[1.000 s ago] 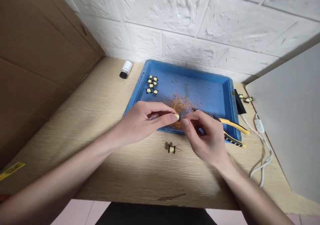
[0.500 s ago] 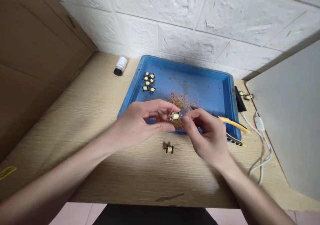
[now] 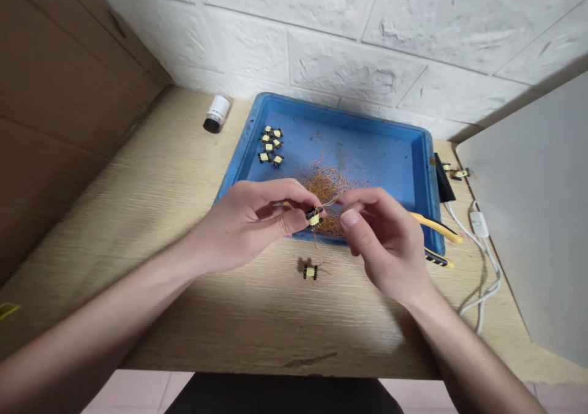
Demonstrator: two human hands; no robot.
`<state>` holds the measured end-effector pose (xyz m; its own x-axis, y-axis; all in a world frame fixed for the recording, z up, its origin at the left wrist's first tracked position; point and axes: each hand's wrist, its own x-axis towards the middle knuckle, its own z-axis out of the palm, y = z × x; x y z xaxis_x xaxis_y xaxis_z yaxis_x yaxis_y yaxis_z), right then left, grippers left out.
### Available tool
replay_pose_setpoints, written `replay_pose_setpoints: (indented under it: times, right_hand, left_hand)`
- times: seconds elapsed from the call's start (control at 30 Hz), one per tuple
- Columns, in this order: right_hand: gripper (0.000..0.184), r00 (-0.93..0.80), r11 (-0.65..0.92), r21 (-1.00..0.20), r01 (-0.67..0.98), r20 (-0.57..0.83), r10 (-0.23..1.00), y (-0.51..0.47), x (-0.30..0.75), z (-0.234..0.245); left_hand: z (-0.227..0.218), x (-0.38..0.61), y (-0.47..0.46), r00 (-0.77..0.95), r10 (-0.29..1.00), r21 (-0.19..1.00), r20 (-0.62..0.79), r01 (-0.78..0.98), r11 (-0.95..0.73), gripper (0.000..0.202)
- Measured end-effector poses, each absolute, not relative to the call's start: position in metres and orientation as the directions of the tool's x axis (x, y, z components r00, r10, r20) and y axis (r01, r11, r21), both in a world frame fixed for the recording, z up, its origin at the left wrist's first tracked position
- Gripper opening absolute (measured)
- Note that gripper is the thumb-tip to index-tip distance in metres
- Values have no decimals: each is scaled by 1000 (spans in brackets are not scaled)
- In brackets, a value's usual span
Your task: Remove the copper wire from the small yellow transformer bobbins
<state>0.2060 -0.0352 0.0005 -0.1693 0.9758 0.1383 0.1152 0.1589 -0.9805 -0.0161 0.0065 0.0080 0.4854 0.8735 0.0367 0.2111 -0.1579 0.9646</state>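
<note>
My left hand pinches a small black and yellow coil part between thumb and fingers, over the near edge of the blue tray. My right hand is just right of that part, fingers curled, with the yellow-handled pliers tucked in its palm. A heap of thin copper wire lies in the tray behind both hands. Another coil part sits on the wooden table just below my hands.
Several coil parts lie in the tray's far left corner. A small white bottle lies on the table at the back left. A white cable with a switch runs along the right. Brown cardboard stands left, a grey panel right.
My left hand has turned the coil part and drawn it slightly left. My right thumb and finger have come off it and moved a little right. The view has tilted slightly.
</note>
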Motion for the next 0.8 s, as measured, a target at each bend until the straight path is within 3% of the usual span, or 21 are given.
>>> replay_pose_setpoints:
  times: [0.17, 0.27, 0.43, 0.63, 0.8]
  right_hand:
    - [26, -222, 178, -982, 66, 159, 962, -35, 206, -5]
    - [33, -163, 139, -990, 36, 132, 978, -35, 206, -5]
    - [7, -119, 99, -991, 85, 89, 989, -36, 204, 0]
    - [30, -280, -28, -1000, 1, -27, 960, -39, 198, 5]
    - [30, -351, -85, -996, -27, -71, 934, -37, 200, 8]
  left_hand:
    - [11, -17, 10, 547, 837, 962, -3, 231, -147, 12]
    - [11, -17, 11, 578, 815, 969, -25, 213, -122, 14]
    - [4, -17, 11, 471, 881, 989, 42, 102, -102, 21]
    - [3, -17, 8, 454, 888, 993, 67, 58, -105, 24]
    - [7, -14, 8, 440, 894, 993, 80, 41, -109, 25]
